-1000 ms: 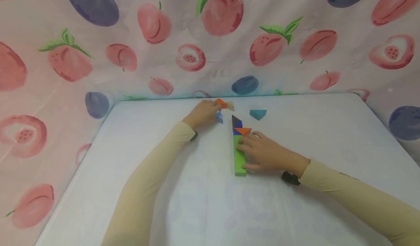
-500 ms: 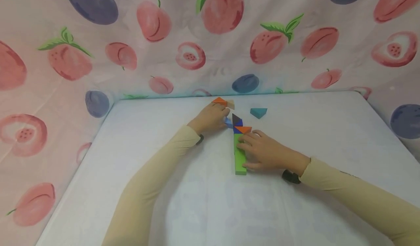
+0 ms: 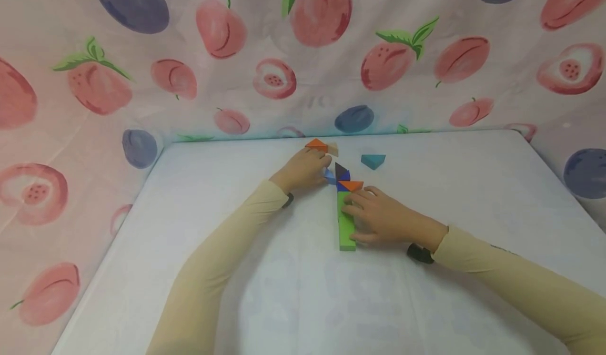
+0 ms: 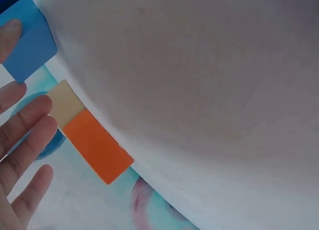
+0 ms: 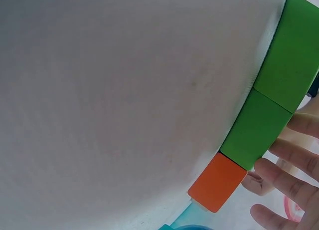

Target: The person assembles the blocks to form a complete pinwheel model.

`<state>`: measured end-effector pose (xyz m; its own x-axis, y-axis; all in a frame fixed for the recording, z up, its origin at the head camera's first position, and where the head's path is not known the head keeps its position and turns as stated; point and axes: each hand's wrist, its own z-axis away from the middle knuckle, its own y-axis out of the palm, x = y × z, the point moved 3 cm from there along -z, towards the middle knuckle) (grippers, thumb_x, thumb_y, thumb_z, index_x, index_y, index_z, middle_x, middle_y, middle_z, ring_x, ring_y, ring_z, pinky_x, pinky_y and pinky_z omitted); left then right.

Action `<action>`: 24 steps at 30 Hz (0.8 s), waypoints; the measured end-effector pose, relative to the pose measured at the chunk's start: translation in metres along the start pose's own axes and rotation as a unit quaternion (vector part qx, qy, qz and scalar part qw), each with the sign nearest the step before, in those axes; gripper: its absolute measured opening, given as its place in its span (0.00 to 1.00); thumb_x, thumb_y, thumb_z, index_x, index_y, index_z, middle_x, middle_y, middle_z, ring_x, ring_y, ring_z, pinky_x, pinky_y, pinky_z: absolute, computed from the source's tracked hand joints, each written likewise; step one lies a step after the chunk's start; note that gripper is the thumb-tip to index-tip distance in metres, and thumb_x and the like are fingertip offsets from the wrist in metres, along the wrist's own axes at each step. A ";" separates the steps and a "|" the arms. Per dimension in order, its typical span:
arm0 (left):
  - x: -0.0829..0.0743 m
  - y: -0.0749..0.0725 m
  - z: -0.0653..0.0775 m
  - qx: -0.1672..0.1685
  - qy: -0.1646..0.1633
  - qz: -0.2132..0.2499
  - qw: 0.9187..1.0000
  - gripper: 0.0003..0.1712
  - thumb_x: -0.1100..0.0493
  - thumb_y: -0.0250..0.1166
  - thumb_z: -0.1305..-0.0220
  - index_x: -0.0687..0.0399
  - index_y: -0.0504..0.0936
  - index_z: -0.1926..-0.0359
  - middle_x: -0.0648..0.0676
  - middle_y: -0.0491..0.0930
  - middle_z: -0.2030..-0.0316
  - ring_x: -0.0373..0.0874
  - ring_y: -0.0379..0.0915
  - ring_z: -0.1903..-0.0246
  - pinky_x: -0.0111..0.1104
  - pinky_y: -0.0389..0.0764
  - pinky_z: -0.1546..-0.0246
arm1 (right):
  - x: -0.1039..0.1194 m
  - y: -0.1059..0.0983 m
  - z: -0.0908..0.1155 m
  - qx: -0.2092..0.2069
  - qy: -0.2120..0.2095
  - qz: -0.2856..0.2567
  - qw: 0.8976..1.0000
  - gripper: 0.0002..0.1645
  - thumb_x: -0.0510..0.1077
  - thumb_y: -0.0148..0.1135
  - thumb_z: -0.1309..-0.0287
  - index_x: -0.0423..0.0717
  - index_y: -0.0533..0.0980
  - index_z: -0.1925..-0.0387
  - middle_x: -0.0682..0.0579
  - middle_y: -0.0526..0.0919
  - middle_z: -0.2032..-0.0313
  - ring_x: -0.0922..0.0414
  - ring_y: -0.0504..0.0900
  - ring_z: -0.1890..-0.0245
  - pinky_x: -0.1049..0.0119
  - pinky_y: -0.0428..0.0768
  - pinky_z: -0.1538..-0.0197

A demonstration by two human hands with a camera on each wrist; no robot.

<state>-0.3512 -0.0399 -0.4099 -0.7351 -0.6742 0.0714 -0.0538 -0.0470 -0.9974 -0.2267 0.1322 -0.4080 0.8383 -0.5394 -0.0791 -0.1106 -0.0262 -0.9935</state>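
Observation:
A row of blocks lies on the white table [image 3: 236, 229]: two green blocks [image 3: 346, 230] end to end, then an orange triangle [image 3: 351, 186] and a dark purple triangle [image 3: 342, 172] at the far end. My right hand [image 3: 356, 208] rests on the green blocks with fingers [image 5: 294, 160] straight and spread; the green blocks [image 5: 279, 90] and the orange piece [image 5: 217, 184] fill its wrist view. My left hand [image 3: 322, 169] pinches a light blue block [image 3: 329, 176] just left of the purple triangle. In the left wrist view a fingertip [image 4: 10, 33] lies on the blue block [image 4: 27, 40].
An orange block [image 3: 316, 145] and a beige block [image 3: 333, 149] sit together beyond my left hand, also seen as the beige block [image 4: 65, 101] and orange block [image 4: 94, 147]. A teal block [image 3: 373, 161] lies to the right. A fruit-print cloth [image 3: 303, 55] walls the table's back and sides.
My left hand has slid right with the light blue block, up beside the purple triangle. My right hand has stayed on the green blocks.

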 end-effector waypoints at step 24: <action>-0.002 -0.003 -0.003 0.005 -0.009 0.017 1.000 0.18 0.47 0.62 0.38 0.48 0.74 0.50 0.50 0.78 0.49 0.47 0.71 0.44 0.40 0.66 0.37 | 0.001 -0.001 0.000 0.011 0.011 -0.010 1.000 0.35 0.66 0.57 0.45 0.47 0.73 0.44 0.47 0.75 0.46 0.51 0.72 0.43 0.49 0.69 0.39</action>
<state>-0.3521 -0.0362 -0.4073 -0.7242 -0.6887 0.0366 -0.0220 -0.0300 -0.9993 -0.2257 0.1313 -0.4066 0.8280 -0.5579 -0.0570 -0.0812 -0.0187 -0.9965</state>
